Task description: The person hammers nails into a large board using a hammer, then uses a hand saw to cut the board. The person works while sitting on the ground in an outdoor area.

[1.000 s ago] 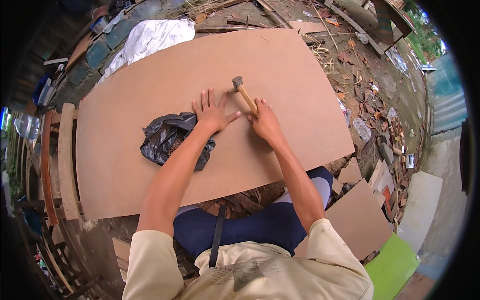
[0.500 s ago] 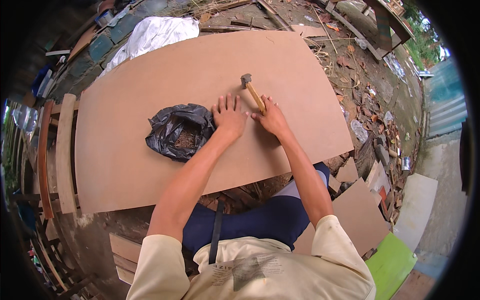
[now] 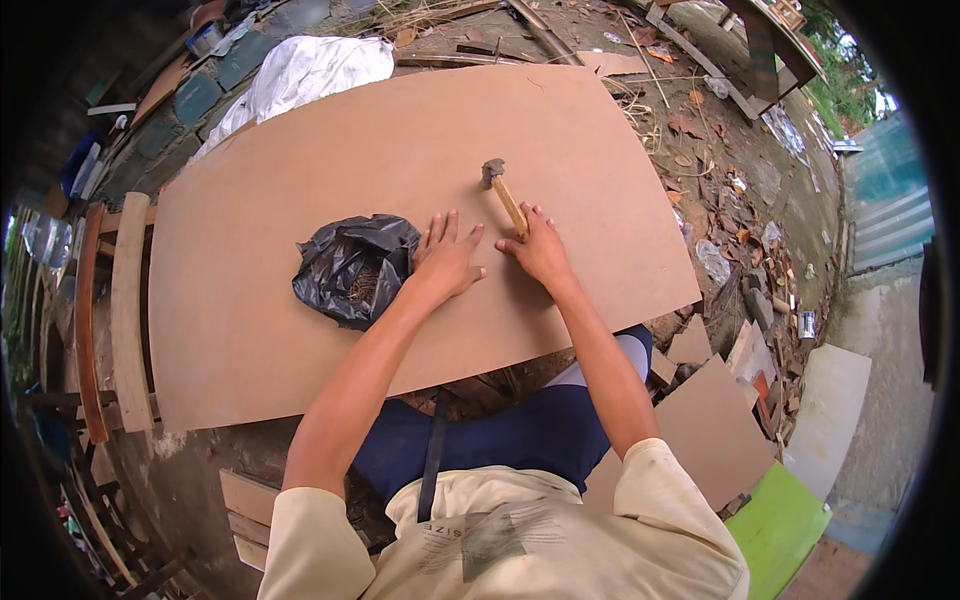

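Wrapped fingers of right hand (image 3: 541,248) round wooden handle of hammer (image 3: 510,206), at two o'clock from black plastic bag (image 3: 325,272). Spread left hand (image 3: 446,264) loosely over brown board (image 3: 560,130), with bag just beside at nine o'clock.

The grip end of the hammer (image 3: 508,204) is concealed by the right hand (image 3: 541,249). The brown pieces (image 3: 363,284) inside the black plastic bag (image 3: 324,268) are too small to identify. The lower picture edge crops the cream T-shirt (image 3: 590,545).
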